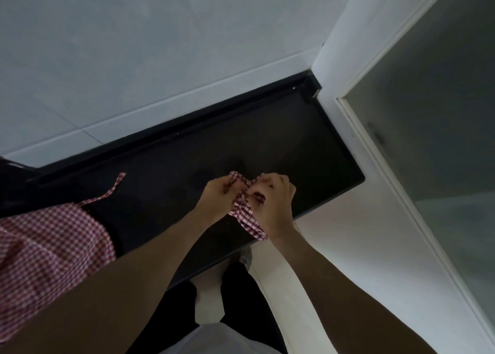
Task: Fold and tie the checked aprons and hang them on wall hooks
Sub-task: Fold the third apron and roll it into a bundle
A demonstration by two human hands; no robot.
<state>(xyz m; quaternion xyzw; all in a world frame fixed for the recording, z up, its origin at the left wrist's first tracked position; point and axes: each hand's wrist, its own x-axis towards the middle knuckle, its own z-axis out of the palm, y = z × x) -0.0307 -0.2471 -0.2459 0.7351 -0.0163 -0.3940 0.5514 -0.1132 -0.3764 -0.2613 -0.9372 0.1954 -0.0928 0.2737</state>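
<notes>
Black tabletop (pixel 171 171) against pale wall. Folded checked apron bundle (pixel 245 214) held mid-frame, pinched by left hand (pixel 218 197) and right hand (pixel 276 206), likely for knotting. Second apron (pixel 48 246) left spread, lower left.

Item one: folded apron (pixel 247 217), red-and-white check, bunched into a small tight bundle, held just above the black surface (pixel 171 171) near its right end, its ties gathered at the top of the bundle.

Item two: loose apron (pixel 51 243), same check, lying spread and rumpled at the left of the surface, one narrow tie (pixel 112 190) trailing up and to the right across the black top.
</notes>
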